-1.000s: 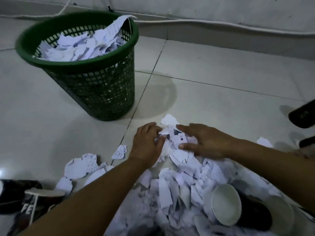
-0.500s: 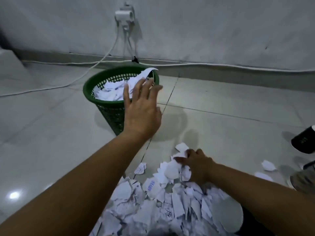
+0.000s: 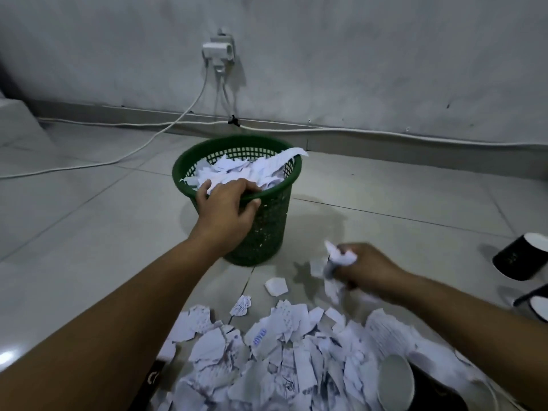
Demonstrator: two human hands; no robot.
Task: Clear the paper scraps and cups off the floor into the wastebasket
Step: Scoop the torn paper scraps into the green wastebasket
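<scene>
A green mesh wastebasket [image 3: 268,229] stands on the tiled floor, filled nearly to its rim with white paper scraps. My left hand [image 3: 226,207] grips its near rim, fingers curled over the edge. Lower right of the basket, my right hand [image 3: 363,269] holds a bunch of paper scraps [image 3: 341,258] lifted off the floor. A large pile of torn paper scraps [image 3: 281,351] covers the floor in front of me. A black paper cup [image 3: 415,387] with a white inside lies on its side in the pile.
Two more black cups [image 3: 520,256] lie at the right edge. Another dark cup [image 3: 152,378] peeks out by my left forearm. White cables [image 3: 166,130] run from a wall socket [image 3: 218,51] along the baseboard behind the basket.
My left hand dropped from above the basket onto its near rim and took hold. My right hand closed on scraps and rose off the pile. The view tilted up.
</scene>
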